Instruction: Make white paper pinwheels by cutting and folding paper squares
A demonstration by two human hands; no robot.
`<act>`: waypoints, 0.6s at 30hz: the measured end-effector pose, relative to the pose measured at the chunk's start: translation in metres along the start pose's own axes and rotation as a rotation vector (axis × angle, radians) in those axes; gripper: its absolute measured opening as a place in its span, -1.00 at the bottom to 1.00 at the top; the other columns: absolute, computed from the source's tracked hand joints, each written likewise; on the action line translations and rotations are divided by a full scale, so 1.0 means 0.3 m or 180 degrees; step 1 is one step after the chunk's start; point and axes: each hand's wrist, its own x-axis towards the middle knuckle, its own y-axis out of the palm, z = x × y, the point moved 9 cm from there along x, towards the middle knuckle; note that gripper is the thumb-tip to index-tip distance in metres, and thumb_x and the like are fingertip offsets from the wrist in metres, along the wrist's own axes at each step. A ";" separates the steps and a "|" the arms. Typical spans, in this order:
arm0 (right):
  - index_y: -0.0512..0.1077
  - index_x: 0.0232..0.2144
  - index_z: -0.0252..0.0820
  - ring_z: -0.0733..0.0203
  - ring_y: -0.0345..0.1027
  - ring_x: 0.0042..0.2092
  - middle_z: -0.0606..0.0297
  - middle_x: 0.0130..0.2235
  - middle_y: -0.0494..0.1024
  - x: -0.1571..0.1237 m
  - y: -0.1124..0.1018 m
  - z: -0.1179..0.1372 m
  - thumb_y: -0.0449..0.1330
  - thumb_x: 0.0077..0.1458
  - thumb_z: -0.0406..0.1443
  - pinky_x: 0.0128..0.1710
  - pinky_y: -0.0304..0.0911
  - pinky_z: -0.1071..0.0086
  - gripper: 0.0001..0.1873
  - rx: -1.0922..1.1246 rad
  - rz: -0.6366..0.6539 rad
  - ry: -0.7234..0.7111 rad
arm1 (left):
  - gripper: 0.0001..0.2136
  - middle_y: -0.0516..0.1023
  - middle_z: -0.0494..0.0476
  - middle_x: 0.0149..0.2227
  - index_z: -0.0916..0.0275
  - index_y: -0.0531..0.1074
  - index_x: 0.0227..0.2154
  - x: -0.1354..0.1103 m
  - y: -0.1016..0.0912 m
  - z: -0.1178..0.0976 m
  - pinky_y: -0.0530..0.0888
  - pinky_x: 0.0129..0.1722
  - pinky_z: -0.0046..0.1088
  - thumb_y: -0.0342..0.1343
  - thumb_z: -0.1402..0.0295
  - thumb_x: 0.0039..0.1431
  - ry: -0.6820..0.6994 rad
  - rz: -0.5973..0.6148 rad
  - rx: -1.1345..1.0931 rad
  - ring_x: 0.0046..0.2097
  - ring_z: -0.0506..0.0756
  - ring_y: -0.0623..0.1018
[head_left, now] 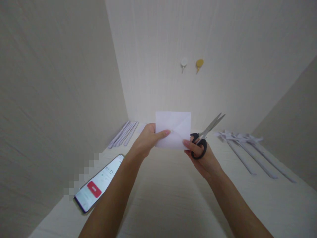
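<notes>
I hold a small folded white paper (174, 127) upright above the table, in front of me. My left hand (147, 140) pinches its lower left edge, thumb across the front. My right hand (199, 155) touches the paper's lower right corner with the thumb while its fingers sit in the black handles of a pair of scissors (205, 135). The scissor blades point up and to the right, slightly apart, clear of the paper.
A phone (99, 186) with a lit timer screen lies at the left on the white table (170, 198). Several folded paper strips (123, 134) lie at the back left, more strips (257, 155) at the right. Two hooks (192, 64) hang on the back wall.
</notes>
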 end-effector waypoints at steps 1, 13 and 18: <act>0.18 -0.65 -0.20 0.45 0.04 -0.54 0.47 -0.58 0.17 0.001 -0.001 -0.001 0.26 -0.29 -0.33 -0.59 -0.02 0.56 -0.74 -0.0036 -0.0002 -0.0034 | -0.77 0.48 0.09 -0.53 0.38 0.42 -0.48 0.001 -0.001 0.006 0.31 -0.56 -0.56 0.16 0.31 -0.22 -0.0038 -0.0023 -0.0027 -0.55 -0.02 0.41; 0.24 -0.65 -0.23 0.40 0.04 -0.53 0.43 -0.59 0.22 0.002 0.024 0.008 0.22 -0.21 -0.28 -0.55 -0.04 0.48 -0.79 -0.0767 0.0368 -0.0443 | -0.71 0.47 0.12 -0.52 0.40 0.41 -0.52 0.004 -0.033 -0.003 0.31 -0.55 -0.55 0.22 0.28 -0.32 0.0084 -0.0701 -0.0188 -0.53 -0.02 0.41; 0.26 -0.63 -0.23 0.41 0.00 -0.56 0.46 -0.63 0.19 -0.035 -0.029 -0.039 0.24 -0.27 -0.26 -0.57 -0.10 0.47 -0.79 -0.1308 0.0281 -0.0139 | -0.70 0.45 0.10 -0.55 0.39 0.42 -0.54 0.011 -0.057 -0.001 0.27 -0.59 -0.56 0.21 0.24 -0.35 0.0049 -0.0804 0.0105 -0.55 -0.03 0.39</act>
